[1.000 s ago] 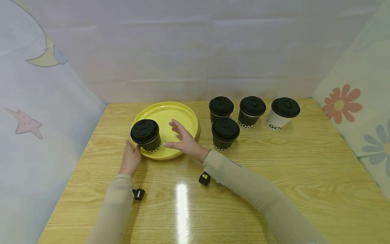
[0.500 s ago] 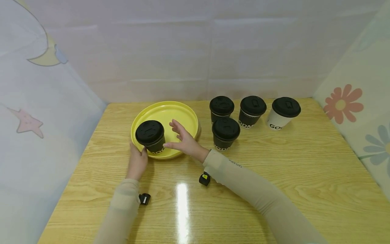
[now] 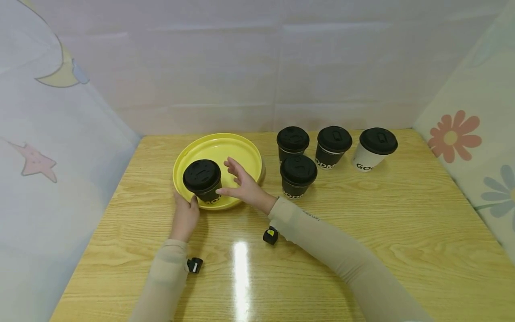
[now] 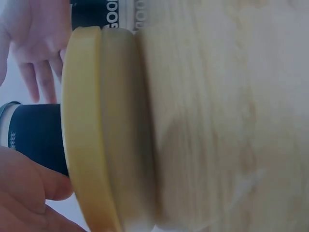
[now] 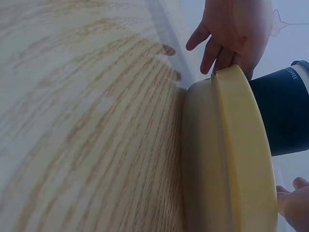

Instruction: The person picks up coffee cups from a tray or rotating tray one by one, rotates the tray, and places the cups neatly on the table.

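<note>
A black paper coffee cup with a black lid stands upright near the front left rim of a round yellow tray on a raised base. My left hand is at the tray's front left rim, thumb close to the cup. In the right wrist view, the left hand's fingers extend loosely by the rim. My right hand hovers over the tray's right part, fingers spread and holding nothing. Its thumb overlaps the cup's right side in the head view; in the left wrist view, the right hand shows straight fingers.
Right of the tray stand three black lidded cups: one in front, one behind it and another. A white cup with a black lid is farther right. A pale cloth wall borders the wooden table.
My left hand has moved right along the tray's front rim. The cup has shifted right, and its lettering has turned. My right hand has stayed in place.
</note>
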Available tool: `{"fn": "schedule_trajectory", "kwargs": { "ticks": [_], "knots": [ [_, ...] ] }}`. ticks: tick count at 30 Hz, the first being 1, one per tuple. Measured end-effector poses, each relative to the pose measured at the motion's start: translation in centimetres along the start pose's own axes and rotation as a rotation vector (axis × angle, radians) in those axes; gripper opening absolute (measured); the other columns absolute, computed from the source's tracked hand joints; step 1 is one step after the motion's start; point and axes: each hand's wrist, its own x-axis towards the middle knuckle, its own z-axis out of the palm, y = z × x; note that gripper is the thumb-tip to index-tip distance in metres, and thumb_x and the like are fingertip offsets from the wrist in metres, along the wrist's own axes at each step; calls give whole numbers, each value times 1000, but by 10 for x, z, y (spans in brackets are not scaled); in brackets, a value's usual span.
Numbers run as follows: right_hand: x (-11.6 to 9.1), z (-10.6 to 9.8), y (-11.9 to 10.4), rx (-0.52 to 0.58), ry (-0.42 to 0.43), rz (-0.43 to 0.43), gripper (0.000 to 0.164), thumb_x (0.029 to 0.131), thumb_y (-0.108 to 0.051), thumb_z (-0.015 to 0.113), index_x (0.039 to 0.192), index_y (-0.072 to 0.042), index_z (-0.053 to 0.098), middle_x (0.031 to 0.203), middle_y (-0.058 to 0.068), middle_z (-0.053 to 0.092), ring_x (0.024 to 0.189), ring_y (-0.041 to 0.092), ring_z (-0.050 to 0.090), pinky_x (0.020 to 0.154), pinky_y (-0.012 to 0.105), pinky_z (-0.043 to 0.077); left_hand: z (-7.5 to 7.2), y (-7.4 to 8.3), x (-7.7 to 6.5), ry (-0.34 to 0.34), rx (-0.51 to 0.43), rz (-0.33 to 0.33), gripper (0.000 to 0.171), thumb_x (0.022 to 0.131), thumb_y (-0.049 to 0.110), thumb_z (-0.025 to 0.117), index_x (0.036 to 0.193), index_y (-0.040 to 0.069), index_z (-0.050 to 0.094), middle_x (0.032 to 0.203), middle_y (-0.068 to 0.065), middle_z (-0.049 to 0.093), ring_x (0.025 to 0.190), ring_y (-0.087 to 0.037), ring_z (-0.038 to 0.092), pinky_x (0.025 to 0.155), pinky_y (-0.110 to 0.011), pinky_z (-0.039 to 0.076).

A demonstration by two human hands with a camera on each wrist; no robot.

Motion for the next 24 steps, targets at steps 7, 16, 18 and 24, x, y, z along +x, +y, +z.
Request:
{"fn": "schedule_trajectory", "kwargs": {
  "ticks": [7, 16, 18, 24],
  "knots": [
    [1, 1, 0, 4, -2, 9, 91, 89, -5, 68, 156, -6, 7, 159, 14, 19, 145, 29, 20, 115, 47, 20, -19, 2, 7, -41, -1, -34, 69, 107, 24, 20, 140, -12, -29, 149, -31, -29, 140, -38, -20, 115, -47, -5],
    [1, 1, 1, 9, -9, 14, 91, 89, -5, 68, 156, -4, 6, 159, 14, 18, 145, 32, 18, 115, 49, 19, -20, -1, 20, -52, 40, 20, 67, 105, 12, 25, 142, -13, -24, 151, -33, -21, 143, -39, -12, 116, -46, -2],
    [1, 1, 1, 5, -2, 22, 91, 89, -6, 68, 156, -6, 7, 159, 12, 19, 145, 30, 19, 115, 48, 19, -19, -2, 21, -53, 54, 28, 67, 104, 11, 26, 141, -14, -25, 151, -34, -20, 143, -40, -11, 116, -46, -2],
    [1, 1, 1, -1, 4, 25, 91, 89, -6, 69, 157, -8, 7, 159, 10, 20, 145, 28, 20, 115, 47, 19, -14, -2, 18, -35, 68, 47, 71, 104, 10, 29, 141, -14, -26, 151, -36, -19, 143, -40, -11, 116, -45, -2]
  ]
}}
